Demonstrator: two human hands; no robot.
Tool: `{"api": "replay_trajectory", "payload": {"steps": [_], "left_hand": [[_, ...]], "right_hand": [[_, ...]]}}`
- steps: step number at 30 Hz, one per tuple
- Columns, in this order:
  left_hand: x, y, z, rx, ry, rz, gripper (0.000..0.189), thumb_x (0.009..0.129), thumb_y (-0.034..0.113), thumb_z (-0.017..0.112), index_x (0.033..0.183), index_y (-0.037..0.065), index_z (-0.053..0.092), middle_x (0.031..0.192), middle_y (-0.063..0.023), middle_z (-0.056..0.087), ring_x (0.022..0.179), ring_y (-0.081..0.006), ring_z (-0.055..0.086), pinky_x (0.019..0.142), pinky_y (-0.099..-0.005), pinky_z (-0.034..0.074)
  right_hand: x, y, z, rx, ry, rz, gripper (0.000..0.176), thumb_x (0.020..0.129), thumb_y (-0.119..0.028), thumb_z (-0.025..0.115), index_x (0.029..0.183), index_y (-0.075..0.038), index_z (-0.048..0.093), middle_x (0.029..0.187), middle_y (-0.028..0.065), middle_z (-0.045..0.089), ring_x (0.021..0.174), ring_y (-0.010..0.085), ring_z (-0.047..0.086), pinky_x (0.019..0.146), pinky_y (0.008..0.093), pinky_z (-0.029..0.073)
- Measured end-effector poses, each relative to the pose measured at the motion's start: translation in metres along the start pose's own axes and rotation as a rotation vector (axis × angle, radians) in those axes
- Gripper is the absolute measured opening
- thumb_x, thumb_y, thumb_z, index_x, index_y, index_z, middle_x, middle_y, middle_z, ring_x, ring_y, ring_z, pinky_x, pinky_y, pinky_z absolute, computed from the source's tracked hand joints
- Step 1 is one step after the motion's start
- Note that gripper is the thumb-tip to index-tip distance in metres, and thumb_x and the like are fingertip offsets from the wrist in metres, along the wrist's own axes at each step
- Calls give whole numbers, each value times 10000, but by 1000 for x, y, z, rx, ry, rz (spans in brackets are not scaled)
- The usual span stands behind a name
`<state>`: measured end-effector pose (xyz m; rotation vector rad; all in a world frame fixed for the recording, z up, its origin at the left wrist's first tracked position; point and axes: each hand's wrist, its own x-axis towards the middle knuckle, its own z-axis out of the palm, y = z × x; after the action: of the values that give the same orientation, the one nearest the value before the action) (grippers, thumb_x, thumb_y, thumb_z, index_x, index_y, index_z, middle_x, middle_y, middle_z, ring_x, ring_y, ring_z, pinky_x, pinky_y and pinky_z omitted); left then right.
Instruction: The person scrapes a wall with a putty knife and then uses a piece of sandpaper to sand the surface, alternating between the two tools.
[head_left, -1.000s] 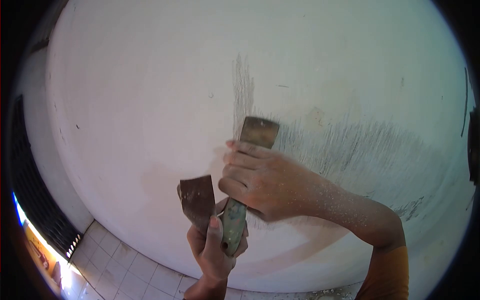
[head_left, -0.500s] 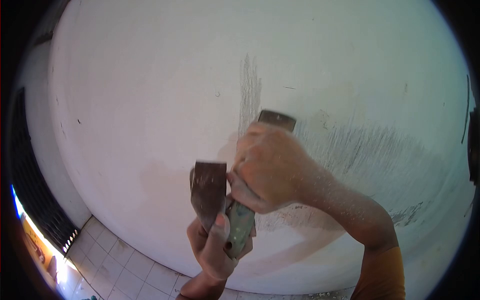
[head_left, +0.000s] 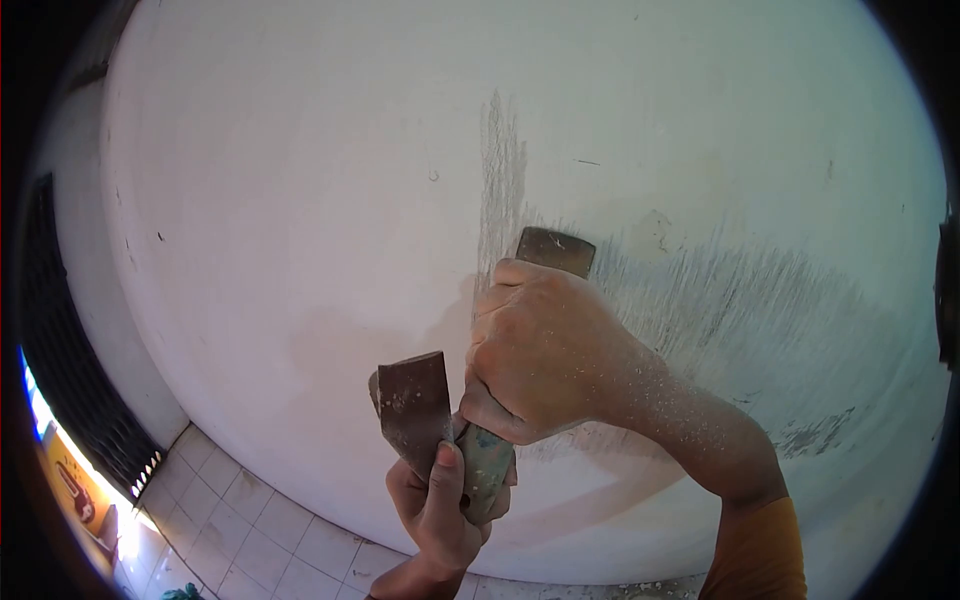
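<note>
My right hand [head_left: 545,345] is closed in a fist around a paint scraper, its dark, wide blade [head_left: 556,250] showing above the knuckles against the wall. The worn green handle [head_left: 487,470] of this scraper sticks out below the fist. Lower down, my left hand [head_left: 440,515] is closed on a second scraper [head_left: 415,405], whose brown, speckled blade points upward. Fingers of the left hand also wrap the green handle's lower end. Most of the second scraper's handle is hidden by the hand. White dust specks cover my right wrist.
The pale wall [head_left: 270,200] fills most of the view. A tall scraped streak [head_left: 502,160] and a broad scratched patch [head_left: 740,310] mark it. Floor tiles [head_left: 270,535] run along its foot, with crumbs at the base. A dark folding gate [head_left: 75,350] stands at the left.
The left-hand scraper has dropped a little and its blade has tilted. The right fist has shifted slightly downward in view, and fresh scratches show just above its blade.
</note>
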<state>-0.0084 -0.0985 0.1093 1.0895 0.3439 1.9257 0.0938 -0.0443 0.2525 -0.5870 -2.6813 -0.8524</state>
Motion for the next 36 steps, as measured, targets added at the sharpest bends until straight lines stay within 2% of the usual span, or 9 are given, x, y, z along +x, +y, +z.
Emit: {"api": "replay_trajectory", "payload": {"steps": [4,8,10,14,17,22,28,34,36], "left_hand": [[20,27,10,-30,-98,-42,550,950,351,465,1070,-184,507,636,-142,564,407,-108,433,362,-224,311],[10,20,8,-43,2,-66,513,940,313,473,1069,-182,510,634,-146,563,389,-99,421,343,-212,294],[14,23,7,-71,4,-55,492,932,297,475,1054,-178,516,629,-151,561,390,-105,430,337,-211,296],[11,24,3,-145,21,-118,384,910,232,501,1071,-117,502,739,-164,571,511,-141,504,412,-227,386],[11,24,1,-216,9,-176,312,893,175,526,1096,-58,486,852,-173,581,632,-173,573,490,-245,475],[36,34,4,-351,-116,-156,361,883,139,558,1164,-64,456,940,-196,565,675,-178,571,501,-251,471],[21,28,5,-485,0,-243,510,843,18,606,1276,-71,351,948,-200,545,718,-205,554,501,-246,441],[38,20,0,-456,-223,-119,319,887,109,513,1127,-91,449,885,-171,548,666,-166,537,498,-230,431],[29,24,4,-321,-146,-97,296,896,105,497,1112,-91,443,894,-176,537,683,-175,543,498,-229,431]], "right_hand": [[11,7,-18,20,99,49,280,629,-240,565,409,-77,508,427,75,444,438,254,437,593,334,403],[6,-2,-6,-4,30,63,256,602,-186,577,389,-75,487,405,76,430,413,243,406,582,334,400],[8,0,-9,18,98,80,266,601,-180,581,386,-67,473,396,76,422,407,240,400,576,328,404],[17,1,-22,48,85,151,296,612,-174,586,379,-56,447,380,71,406,404,233,398,563,318,409],[7,-2,-6,58,101,86,302,619,-175,589,378,-60,448,375,67,397,398,230,378,557,319,401],[20,12,-24,-4,190,122,329,637,-209,584,375,-70,442,376,57,387,392,223,361,557,322,389],[13,7,-16,-32,91,131,328,645,-229,563,376,-80,448,397,75,417,440,223,394,537,338,388],[19,16,-20,-55,223,160,304,649,-214,549,391,-68,478,391,82,414,471,241,436,503,349,399],[14,11,-13,11,148,125,298,653,-215,547,400,-68,494,385,76,408,473,245,441,500,355,402]]}}
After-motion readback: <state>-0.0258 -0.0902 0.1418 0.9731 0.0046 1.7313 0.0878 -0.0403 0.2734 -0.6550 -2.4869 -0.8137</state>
